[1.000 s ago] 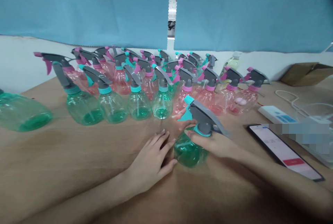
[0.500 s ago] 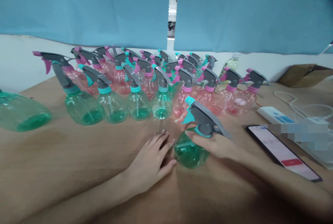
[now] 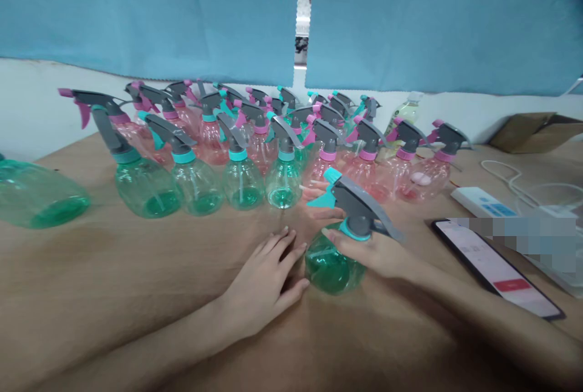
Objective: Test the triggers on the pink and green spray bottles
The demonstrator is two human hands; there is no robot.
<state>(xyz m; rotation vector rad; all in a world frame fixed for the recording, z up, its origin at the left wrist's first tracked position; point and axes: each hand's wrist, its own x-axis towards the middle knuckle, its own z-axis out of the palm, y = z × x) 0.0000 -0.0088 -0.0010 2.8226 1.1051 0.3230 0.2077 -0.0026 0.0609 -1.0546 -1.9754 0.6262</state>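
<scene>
A green spray bottle (image 3: 334,270) with a grey and turquoise trigger head stands on the table, green liquid in its base. My right hand (image 3: 378,252) is around its neck from the right. The thumb lies across the front, while the fingers reach out behind the head, stretched past the turquoise trigger (image 3: 322,199). Flat on the tabletop, my left hand (image 3: 264,280) has its fingers spread, their tips close to the bottle's left side. It holds nothing.
Behind are rows of green spray bottles (image 3: 198,182) and pink spray bottles (image 3: 364,170). Another green bottle (image 3: 40,192) is at the left edge. On the right are a phone (image 3: 496,267), a white power strip (image 3: 483,201) with cables and a brown box (image 3: 537,131).
My right fingers have straightened outward, and the trigger has swung away from the neck. The bottle and my left hand have stayed in place.
</scene>
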